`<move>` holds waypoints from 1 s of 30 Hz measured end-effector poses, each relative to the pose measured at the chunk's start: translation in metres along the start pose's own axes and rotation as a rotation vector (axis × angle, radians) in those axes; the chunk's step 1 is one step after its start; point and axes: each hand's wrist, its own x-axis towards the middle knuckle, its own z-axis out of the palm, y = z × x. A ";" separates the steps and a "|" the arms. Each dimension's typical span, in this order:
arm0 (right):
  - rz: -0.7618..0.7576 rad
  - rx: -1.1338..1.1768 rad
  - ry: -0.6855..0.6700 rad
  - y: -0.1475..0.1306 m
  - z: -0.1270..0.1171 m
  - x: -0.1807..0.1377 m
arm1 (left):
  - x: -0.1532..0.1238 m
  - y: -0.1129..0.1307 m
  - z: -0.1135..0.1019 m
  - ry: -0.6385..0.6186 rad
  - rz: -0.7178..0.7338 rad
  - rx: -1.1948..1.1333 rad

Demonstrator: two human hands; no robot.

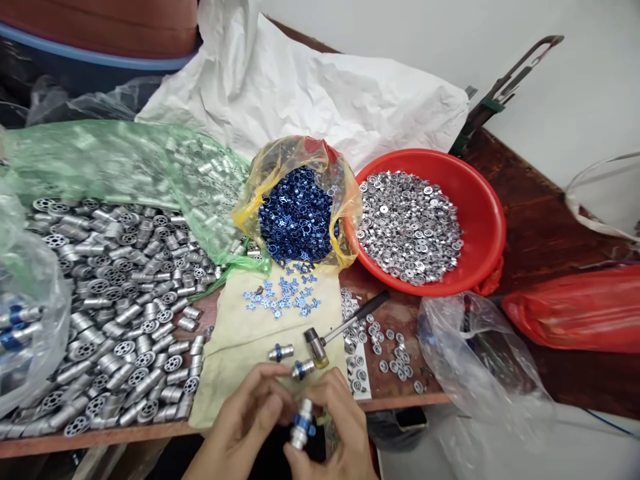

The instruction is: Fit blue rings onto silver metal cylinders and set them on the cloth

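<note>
My right hand grips a silver metal cylinder with a blue ring between thumb and fingers, just in front of the table edge. Close beside it on the left is my left hand, its fingers curled in toward the thumb; whatever they hold, if anything, is hidden. Beyond my hands, two similar blue-ringed cylinders, one farther left and one nearer, lie on a pale cloth. A small hammer rests there too, its dark handle pointing up and right. Loose blue star-shaped pieces are scattered farther back.
Silver cylinders are heaped at left beside a green bag. A yellow bag holds blue pieces. Small silver discs fill part of a red basin. More discs lie near the table's front edge.
</note>
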 end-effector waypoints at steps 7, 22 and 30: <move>0.082 -0.445 -0.113 0.043 -0.041 -0.003 | 0.006 0.001 0.004 0.090 -0.109 -0.139; 0.199 -0.590 0.186 0.099 -0.072 0.009 | 0.012 0.002 0.009 0.141 -0.038 -0.097; 0.015 -0.071 0.093 0.031 -0.018 0.005 | 0.018 0.006 0.022 0.046 -0.090 -0.351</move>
